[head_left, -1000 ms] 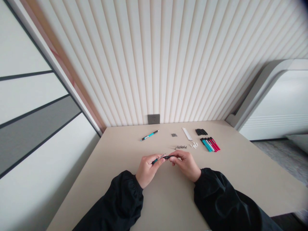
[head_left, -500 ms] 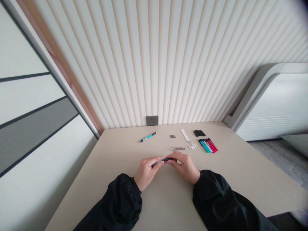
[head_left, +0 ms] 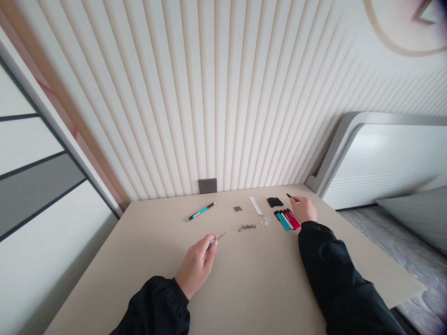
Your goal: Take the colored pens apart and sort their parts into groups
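"What does your left hand [head_left: 196,264] have?"

"Its grip pinches a slim bluish pen barrel [head_left: 209,245], a thin silvery end [head_left: 221,236] jutting out over the smooth beige tabletop [head_left: 251,284]."

"And your right hand [head_left: 305,209]?"

"You're pinching a small black piece [head_left: 288,195], just right of the row of short black tubes [head_left: 275,202]."

Your left hand [head_left: 196,265] covers most of the slim pen part [head_left: 221,236] in its grip, and your right hand [head_left: 305,209] hides all but one end of a small black piece [head_left: 289,196]. The short grey pieces [head_left: 238,209] are too tiny for you to identify. Your left sleeve [head_left: 155,302] and right sleeve [head_left: 335,274] run off the bottom edge, while the right edge cuts off the pillow [head_left: 422,216].
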The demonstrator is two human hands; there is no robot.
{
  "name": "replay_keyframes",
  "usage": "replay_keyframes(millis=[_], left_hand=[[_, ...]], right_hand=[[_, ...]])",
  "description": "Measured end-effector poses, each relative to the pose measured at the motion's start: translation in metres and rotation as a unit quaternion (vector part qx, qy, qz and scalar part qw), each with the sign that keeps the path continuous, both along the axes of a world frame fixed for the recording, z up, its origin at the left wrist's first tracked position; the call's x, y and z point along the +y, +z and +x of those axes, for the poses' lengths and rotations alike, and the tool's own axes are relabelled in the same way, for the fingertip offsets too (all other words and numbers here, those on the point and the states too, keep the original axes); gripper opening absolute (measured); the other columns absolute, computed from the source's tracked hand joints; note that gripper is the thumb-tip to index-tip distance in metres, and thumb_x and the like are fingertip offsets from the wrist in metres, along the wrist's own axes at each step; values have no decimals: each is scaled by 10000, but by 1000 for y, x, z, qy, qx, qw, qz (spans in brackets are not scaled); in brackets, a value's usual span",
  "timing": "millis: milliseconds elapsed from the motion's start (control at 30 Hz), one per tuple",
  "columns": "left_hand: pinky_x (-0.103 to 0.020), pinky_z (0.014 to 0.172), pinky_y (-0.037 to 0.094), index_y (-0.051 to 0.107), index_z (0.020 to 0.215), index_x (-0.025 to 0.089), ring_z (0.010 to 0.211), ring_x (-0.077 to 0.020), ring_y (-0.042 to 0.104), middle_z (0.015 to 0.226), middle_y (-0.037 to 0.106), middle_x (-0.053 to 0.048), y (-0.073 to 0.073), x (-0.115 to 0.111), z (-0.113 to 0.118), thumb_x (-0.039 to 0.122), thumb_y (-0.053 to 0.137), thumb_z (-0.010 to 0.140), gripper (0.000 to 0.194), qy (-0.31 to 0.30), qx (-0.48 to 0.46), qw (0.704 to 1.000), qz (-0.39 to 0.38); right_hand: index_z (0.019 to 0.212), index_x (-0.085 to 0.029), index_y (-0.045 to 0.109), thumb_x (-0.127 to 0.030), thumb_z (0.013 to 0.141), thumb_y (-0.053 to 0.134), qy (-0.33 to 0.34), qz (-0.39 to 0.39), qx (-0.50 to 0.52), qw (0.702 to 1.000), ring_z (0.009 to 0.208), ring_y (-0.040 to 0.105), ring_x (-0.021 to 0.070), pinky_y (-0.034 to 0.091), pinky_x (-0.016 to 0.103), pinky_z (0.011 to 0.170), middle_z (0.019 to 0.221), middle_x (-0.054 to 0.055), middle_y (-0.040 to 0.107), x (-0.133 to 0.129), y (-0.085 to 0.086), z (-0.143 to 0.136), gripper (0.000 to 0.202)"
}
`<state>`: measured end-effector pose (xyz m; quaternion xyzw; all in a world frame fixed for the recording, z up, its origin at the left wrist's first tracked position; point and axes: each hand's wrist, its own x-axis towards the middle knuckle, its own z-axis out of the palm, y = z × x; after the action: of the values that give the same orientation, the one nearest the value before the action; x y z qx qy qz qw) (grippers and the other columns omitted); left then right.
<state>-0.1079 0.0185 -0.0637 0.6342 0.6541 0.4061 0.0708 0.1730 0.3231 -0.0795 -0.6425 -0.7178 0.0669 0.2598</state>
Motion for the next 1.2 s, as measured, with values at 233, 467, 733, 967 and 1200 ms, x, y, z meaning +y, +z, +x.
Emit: replay_keyframes(millis=[233, 467, 733, 967, 1200], left_hand=[[-189, 577, 421, 529, 819, 205, 547, -106, 557, 615, 567, 36, -7, 3, -3, 323, 407, 948, 213, 6, 17, 998, -58], [-204, 578, 395, 556, 781, 204, 598, -116, 567, 671, 599, 18, -6, 7, -4, 327, 418, 947, 249, -11, 81, 993, -81], [-234, 643, 411, 574, 835, 210, 685, -139, 605, 759, 639, -4, -9, 11, -15, 328, 389, 969, 257, -12, 163, 984, -74], [-232, 598, 410, 591, 780, 204, 641, -148, 615, 705, 648, -12, -4, 12, -15, 345, 389, 969, 310, 18, 194, 978, -72], [-235, 636, 444, 622, 829, 205, 692, -163, 641, 750, 675, -26, -5, 9, -15, 349, 397, 966, 300, 1, 173, 983, -56]], right_hand=[[797, -209, 767, -417, 817, 516, 13, -71, -32, 997, 845, 647, 253, 419, 291, 665, 862, 126, 718, 19, -15, -10, 326], [889, -232, 755, -405, 857, 450, 27, -75, -34, 996, 890, 639, 249, 420, 296, 707, 907, 105, 716, 21, -20, -9, 352], [1071, -189, 670, -275, 878, 397, 45, 37, 13, 998, 1001, 590, 250, 413, 355, 854, 1075, 102, 674, -6, 1, -19, 345], [1028, -204, 658, -236, 930, 433, 412, 169, 97, 890, 932, 587, 220, 413, 381, 867, 958, 90, 674, -134, 34, -98, 247], [1064, -230, 651, -243, 936, 489, 530, 139, 52, 835, 877, 585, 199, 405, 351, 809, 897, 71, 680, -194, 30, -126, 207]])
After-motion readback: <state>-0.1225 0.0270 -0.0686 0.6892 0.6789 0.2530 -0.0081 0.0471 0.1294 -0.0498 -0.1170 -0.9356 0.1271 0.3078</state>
